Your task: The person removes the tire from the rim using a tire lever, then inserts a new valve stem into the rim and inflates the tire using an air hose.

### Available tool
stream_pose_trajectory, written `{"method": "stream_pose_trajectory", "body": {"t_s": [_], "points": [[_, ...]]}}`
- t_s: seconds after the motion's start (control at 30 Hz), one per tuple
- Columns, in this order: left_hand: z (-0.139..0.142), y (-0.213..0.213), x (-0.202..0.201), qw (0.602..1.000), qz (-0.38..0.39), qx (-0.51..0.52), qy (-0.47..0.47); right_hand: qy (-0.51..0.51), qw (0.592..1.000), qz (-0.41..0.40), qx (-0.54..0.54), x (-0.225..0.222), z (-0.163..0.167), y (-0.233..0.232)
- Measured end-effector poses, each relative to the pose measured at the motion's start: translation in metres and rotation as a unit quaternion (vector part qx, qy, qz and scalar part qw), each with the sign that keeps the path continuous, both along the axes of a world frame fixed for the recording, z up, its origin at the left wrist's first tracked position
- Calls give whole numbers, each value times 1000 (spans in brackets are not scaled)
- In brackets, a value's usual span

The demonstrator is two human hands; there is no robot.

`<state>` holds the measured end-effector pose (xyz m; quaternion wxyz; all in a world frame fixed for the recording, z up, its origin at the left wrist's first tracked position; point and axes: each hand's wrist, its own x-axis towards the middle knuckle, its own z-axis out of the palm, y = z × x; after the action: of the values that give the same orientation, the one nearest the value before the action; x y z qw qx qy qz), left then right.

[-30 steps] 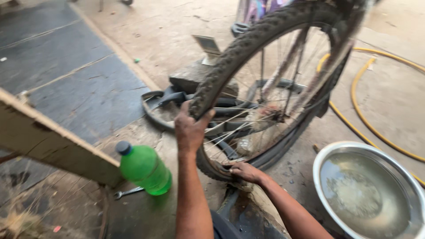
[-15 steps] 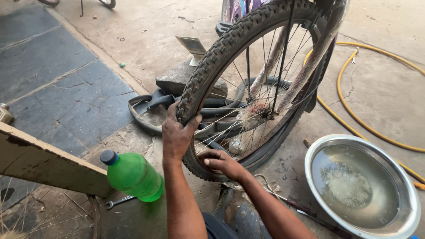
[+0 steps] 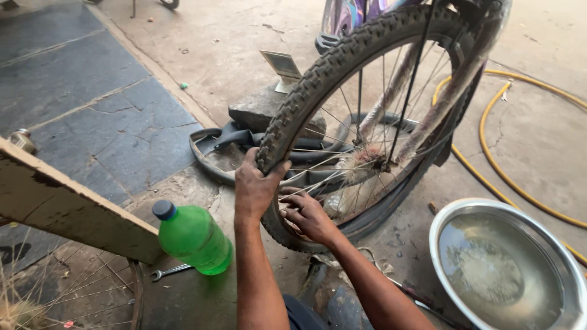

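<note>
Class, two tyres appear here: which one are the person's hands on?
The knobby tyre mounted upright on the spoked bicycle wheel; left hand grips its tread, right hand touches its sidewall. The loose tyre lies flat, untouched.

An open-air, ground-level bicycle repair spot: a knobby bicycle wheel stands over dusty concrete floor, with a spanner, loose rubber tube, yellow hose and a water-filled metal basin lying around.
</note>
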<state>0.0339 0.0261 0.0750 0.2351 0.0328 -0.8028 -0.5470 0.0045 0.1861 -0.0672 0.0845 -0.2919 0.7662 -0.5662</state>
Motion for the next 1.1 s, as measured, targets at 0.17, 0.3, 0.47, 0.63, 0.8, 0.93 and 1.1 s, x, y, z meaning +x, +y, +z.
{"method": "stream_pose_trajectory", "body": {"t_s": [0.17,0.3,0.47,0.63,0.8,0.93,1.1], "points": [[-2,-3,-2,1000,-7,4,2,-210,963,169,-1,-23,3,-2],[-7,-10,-5,1000,-22,4,-17,-189,962,196,29,-29,10,-12],[-14,-24,-9,963,-207,170,27,-78,991,81,76,2,27,-24],[-16,-26,-12,949,-240,204,5,18,982,-123,142,38,31,-42],[-15,-12,-8,998,-51,26,0,41,998,-31,39,24,14,-28],[-12,-6,-4,997,-52,40,39,170,975,-139,24,38,-28,15],[-10,-6,-2,995,-60,70,32,72,920,-94,372,36,-81,78]]}}
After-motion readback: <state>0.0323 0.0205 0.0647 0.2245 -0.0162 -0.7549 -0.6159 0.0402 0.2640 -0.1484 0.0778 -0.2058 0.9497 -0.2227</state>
